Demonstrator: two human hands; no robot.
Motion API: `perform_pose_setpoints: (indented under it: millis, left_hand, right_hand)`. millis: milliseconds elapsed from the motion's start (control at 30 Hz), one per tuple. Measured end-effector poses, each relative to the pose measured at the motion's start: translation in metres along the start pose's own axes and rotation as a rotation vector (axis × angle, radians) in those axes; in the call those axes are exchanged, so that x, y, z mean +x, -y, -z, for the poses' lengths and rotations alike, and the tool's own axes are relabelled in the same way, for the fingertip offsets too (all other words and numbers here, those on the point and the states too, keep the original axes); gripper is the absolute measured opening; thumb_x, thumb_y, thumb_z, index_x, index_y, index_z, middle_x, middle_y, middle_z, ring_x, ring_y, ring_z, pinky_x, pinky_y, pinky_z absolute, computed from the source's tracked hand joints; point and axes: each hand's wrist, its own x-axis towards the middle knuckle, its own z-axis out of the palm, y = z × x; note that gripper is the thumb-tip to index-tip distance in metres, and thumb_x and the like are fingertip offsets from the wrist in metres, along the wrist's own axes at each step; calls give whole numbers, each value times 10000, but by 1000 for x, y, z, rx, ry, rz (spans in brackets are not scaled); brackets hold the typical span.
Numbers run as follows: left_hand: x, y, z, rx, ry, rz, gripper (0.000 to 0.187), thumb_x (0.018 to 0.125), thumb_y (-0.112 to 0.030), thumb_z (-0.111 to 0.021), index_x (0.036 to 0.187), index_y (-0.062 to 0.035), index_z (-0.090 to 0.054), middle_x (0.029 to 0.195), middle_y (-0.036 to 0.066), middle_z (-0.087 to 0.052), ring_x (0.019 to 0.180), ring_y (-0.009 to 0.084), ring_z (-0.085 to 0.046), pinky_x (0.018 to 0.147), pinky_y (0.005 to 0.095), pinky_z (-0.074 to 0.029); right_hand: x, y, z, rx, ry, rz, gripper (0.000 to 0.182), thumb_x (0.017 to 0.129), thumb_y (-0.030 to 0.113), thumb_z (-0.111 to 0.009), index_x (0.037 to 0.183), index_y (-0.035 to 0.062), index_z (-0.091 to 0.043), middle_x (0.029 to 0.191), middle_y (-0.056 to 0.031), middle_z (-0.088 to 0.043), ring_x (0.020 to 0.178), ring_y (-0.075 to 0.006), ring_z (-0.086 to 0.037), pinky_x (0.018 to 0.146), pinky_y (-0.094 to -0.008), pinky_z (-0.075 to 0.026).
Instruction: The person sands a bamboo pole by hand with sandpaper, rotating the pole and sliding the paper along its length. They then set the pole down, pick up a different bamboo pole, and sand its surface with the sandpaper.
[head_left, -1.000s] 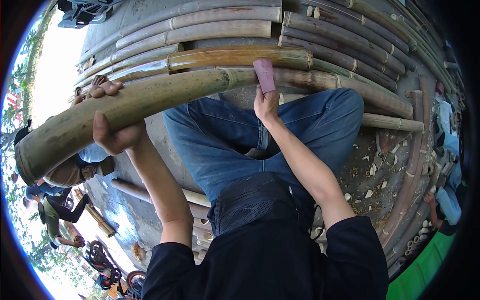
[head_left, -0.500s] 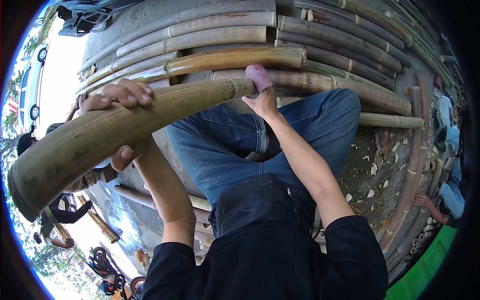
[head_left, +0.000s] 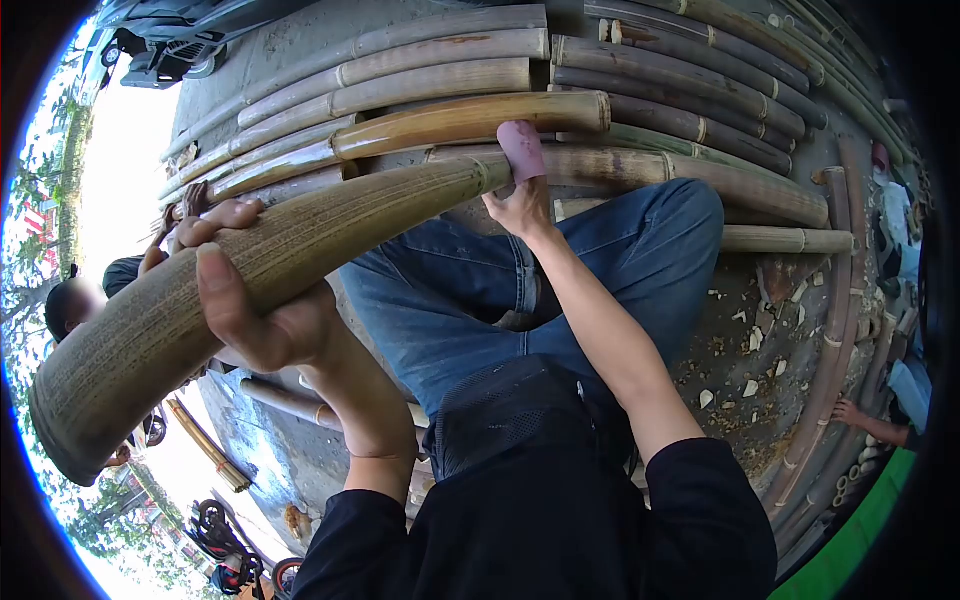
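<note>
A thick greenish-brown bamboo pole lies slantwise across my view, its wide cut end large at the left and its body tapering toward the middle. My left hand is wrapped round the wide part, thumb on the near side and fingertips over the top. Near the far part of the pole, my right hand holds a curved pink piece of sandpaper against the bamboo. Its fingers are mostly hidden behind the sheet.
Rows of bamboo poles lie on the ground ahead. My crossed legs in jeans are beneath my arms. Pale chips litter the floor at the right. Other people are at left and right; one's hand is near a pole. A motorcycle stands lower left.
My left hand has changed its grip, its thumb coming up from beneath to the near side. The pole appears turned, and its wide end sits slightly lower. The sandpaper has tilted slightly.
</note>
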Motion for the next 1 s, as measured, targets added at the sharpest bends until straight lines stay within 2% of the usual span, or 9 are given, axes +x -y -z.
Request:
perform_pose_setpoints:
  millis: [67,133,167,267,400,733,867,933,1000]
  left_hand:
    - [1,1,-1,0,37,1,669,857,-186,-672,1408,6,-345,983,172,-696,889,299,-745,967,426,-576]
    - [2,4,1,50,112,14,449,887,-274,-643,1236,-5,-563,1020,181,-659,1006,304,-679,1034,454,-492]
    - [2,4,-3,50,114,14,449,887,-274,-643,1236,-5,-563,1020,181,-659,1006,304,-679,1034,454,-492]
    - [0,-1,-14,22,117,1,482,888,-264,-642,1296,-29,-540,1043,167,-651,1005,323,-676,1009,487,-510]
    - [8,2,-12,-91,205,27,561,884,-233,-655,1383,-50,-475,1058,174,-661,982,338,-695,974,500,-538]
    - [22,12,-7,-154,289,6,640,875,-214,-666,1424,-16,-403,1055,213,-685,958,352,-728,959,482,-557]
    - [23,15,-9,-160,299,-9,659,877,-231,-652,1426,4,-374,1057,225,-679,955,350,-727,955,487,-556]
    - [23,14,-8,-148,295,1,664,877,-240,-650,1429,3,-370,1060,225,-678,951,347,-724,956,491,-554]
    - [24,15,-7,-146,292,-2,670,878,-249,-647,1431,3,-366,1062,226,-676,947,343,-721,957,495,-551]
  right_hand:
    - [9,1,13,124,191,-189,783,707,178,-847,1407,1,-544,1401,-249,-561,1296,-406,-552,1072,-488,-479]
    - [11,0,14,128,60,-32,737,707,186,-837,1371,8,-570,1347,-234,-594,1241,-392,-582,1037,-484,-491]
    - [17,7,17,132,-73,126,692,707,193,-827,1335,15,-597,1294,-218,-626,1185,-378,-612,1002,-481,-504]
    - [22,54,27,358,38,130,603,691,172,-807,1250,30,-630,1178,-194,-674,1116,-399,-644,978,-483,-513]
    - [30,100,34,391,-2,297,642,725,187,-803,1303,28,-573,1242,-208,-610,1128,-425,-600,969,-496,-489]
    - [8,-12,11,223,17,101,669,713,172,-801,1330,18,-591,1310,-210,-624,1222,-399,-600,1044,-482,-481]
    - [21,59,12,314,-22,146,645,709,174,-806,1304,18,-611,1270,-215,-643,1186,-402,-620,1024,-481,-499]
    - [30,100,29,326,-102,284,612,717,190,-805,1279,20,-630,1171,-210,-677,1052,-409,-674,927,-463,-555]
    - [31,95,34,284,-35,295,632,739,219,-781,1314,15,-616,1188,-222,-686,1086,-419,-683,983,-469,-554]
